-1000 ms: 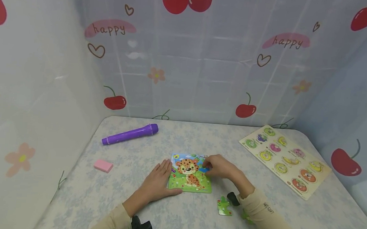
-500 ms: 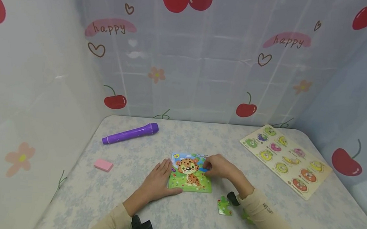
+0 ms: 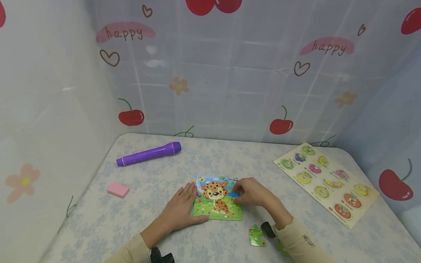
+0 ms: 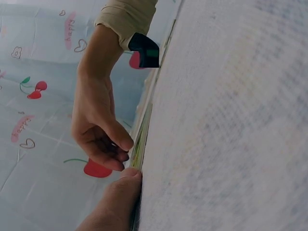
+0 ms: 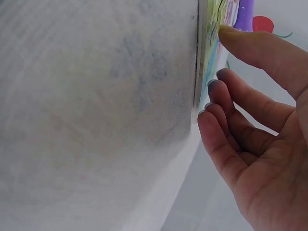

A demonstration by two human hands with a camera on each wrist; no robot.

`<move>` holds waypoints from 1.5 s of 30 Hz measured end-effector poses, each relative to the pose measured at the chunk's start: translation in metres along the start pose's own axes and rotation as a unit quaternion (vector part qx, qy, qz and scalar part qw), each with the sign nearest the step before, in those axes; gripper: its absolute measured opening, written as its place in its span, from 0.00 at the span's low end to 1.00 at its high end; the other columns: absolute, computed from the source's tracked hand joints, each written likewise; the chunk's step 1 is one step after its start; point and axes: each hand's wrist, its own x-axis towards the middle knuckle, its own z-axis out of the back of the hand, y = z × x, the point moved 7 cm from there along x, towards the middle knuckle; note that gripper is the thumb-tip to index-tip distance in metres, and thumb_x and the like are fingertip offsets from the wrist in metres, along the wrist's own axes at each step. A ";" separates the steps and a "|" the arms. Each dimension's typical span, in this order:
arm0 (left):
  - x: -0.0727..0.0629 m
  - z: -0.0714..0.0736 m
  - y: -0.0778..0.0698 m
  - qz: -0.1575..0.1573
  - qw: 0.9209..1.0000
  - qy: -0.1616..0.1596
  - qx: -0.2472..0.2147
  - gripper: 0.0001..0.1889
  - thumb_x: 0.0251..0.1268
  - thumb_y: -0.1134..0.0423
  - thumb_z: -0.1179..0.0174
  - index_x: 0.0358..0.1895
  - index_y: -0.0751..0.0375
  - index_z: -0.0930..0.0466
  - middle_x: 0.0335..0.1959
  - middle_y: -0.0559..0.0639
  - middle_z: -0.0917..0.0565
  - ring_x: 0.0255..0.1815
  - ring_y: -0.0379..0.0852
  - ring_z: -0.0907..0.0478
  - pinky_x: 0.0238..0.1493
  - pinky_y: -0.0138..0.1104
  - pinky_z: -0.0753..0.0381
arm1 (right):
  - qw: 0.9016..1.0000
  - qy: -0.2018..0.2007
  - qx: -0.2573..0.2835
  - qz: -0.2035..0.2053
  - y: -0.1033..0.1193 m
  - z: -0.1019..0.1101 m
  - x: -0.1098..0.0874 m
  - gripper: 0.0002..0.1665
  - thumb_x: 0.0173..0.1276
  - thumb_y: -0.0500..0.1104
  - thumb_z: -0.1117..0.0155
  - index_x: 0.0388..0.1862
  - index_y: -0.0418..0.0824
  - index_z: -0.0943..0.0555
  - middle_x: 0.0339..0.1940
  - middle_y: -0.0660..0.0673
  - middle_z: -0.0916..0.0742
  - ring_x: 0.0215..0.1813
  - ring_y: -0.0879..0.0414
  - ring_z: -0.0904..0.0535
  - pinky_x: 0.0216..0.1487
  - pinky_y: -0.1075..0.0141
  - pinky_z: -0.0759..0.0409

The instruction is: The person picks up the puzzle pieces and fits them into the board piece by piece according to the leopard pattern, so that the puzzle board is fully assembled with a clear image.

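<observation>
A leopard jigsaw puzzle (image 3: 215, 206) with a green and blue background lies flat at mid-table. Spread along its left side is my left hand (image 3: 178, 210), palm down, with the thumb stretched along the near edge. From the right my right hand (image 3: 254, 192) reaches over the puzzle's right part. In the right wrist view, its thumb (image 5: 255, 48) and loosely bent fingertips touch the puzzle's face, with a gap between them. Whatever lies under those fingertips is partly hidden. A loose green puzzle piece (image 3: 257, 236) sits nearer me, and another green piece (image 3: 282, 248) is partly covered by the right sleeve.
A purple toy microphone (image 3: 149, 154) lies at the back left, and a pink block (image 3: 118, 190) is left of the puzzle. At the right, a fruit-picture board (image 3: 326, 184) lies angled. Patterned curtains (image 3: 215, 74) enclose the back and sides.
</observation>
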 end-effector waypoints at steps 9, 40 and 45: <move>0.000 0.000 0.001 0.003 1.000 0.002 0.008 0.62 0.53 0.19 0.53 0.78 0.66 0.56 0.80 0.60 0.51 0.81 0.55 0.54 0.78 0.50 0.47 | 1.000 -0.001 0.014 0.002 0.003 0.004 -0.006 0.19 0.54 0.43 0.24 0.44 0.37 0.16 0.40 0.46 0.13 0.40 0.55 0.21 0.43 0.62 0.21; 0.000 -0.001 0.000 0.008 1.000 0.002 0.015 0.63 0.52 0.18 0.55 0.78 0.65 0.56 0.80 0.60 0.51 0.81 0.54 0.54 0.79 0.50 0.48 | 0.996 0.040 0.071 -0.044 -0.010 -0.010 -0.088 0.29 0.48 0.47 0.19 0.48 0.41 0.19 0.38 0.52 0.18 0.41 0.58 0.25 0.40 0.65 0.24; 0.000 -0.003 0.001 0.010 1.000 0.001 0.017 0.63 0.51 0.17 0.55 0.78 0.65 0.55 0.80 0.59 0.51 0.81 0.54 0.55 0.79 0.50 0.49 | 0.995 0.049 0.082 -0.041 -0.012 -0.015 -0.097 0.31 0.45 0.47 0.17 0.49 0.41 0.19 0.39 0.52 0.18 0.42 0.59 0.25 0.41 0.66 0.23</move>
